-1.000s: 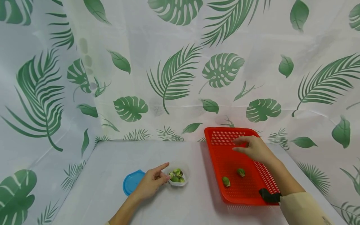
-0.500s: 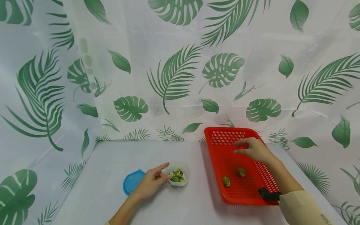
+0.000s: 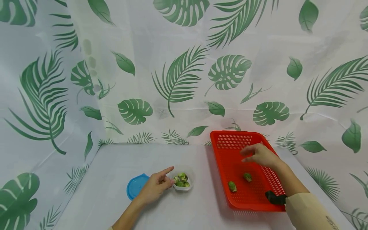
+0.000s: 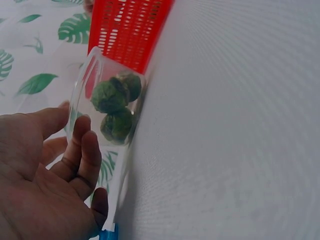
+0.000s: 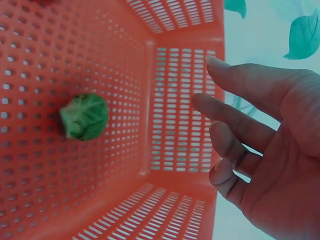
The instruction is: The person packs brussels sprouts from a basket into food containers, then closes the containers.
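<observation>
My left hand [image 3: 155, 187] rests beside a small clear plastic container [image 3: 182, 188], its index finger extended and thumb tip right at the rim. Several Brussels sprouts [image 3: 181, 179] lie inside; the left wrist view shows the sprouts [image 4: 116, 102] through the clear wall. Over the far right side of a red perforated basket [image 3: 218, 163], my right hand [image 3: 261, 155] hovers with nothing in its grasp. The right wrist view shows its fingers [image 5: 235, 120] loosely bent and spread. A pair of sprouts lies on the basket floor, one left [image 3: 232, 186] and one nearer the middle [image 3: 247, 177].
A blue lid [image 3: 136, 187] lies on the white tabletop [image 3: 143, 159], left of the container and partly behind my left hand. Leaf-patterned sheeting [image 3: 178, 80] rises behind and at both sides. A black object [image 3: 274, 198] by my right forearm overlaps the basket's near right corner.
My right hand has lowered slightly over the basket. The left hand, container and sprouts stay where they were; the head view has shifted a little.
</observation>
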{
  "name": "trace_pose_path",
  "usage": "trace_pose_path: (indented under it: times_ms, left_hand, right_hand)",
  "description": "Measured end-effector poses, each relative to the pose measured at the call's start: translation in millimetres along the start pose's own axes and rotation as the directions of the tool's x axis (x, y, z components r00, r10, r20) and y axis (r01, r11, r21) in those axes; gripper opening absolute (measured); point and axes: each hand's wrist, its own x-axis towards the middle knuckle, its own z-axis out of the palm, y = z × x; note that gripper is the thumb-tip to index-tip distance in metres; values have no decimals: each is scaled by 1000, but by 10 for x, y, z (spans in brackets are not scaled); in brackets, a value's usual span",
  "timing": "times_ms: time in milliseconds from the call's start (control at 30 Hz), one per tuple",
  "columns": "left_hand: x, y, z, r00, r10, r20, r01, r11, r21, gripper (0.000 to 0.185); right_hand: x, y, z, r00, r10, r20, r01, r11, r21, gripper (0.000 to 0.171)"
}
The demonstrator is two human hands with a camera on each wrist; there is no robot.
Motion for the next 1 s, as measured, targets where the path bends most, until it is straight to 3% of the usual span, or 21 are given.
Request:
trace_pose_path:
  times_ms: [433,1000]
  left_hand:
    - [14,-14,-1,1000,3,5,-3,1000,-6,65]
    - [13,-20,-10,1000,15,-3,-15,1000,5,64]
  right_hand:
    - [57,233,89,994,55,91,-57,998,16,46]
    - [8,285,59,963,72,260,-81,996,25,33]
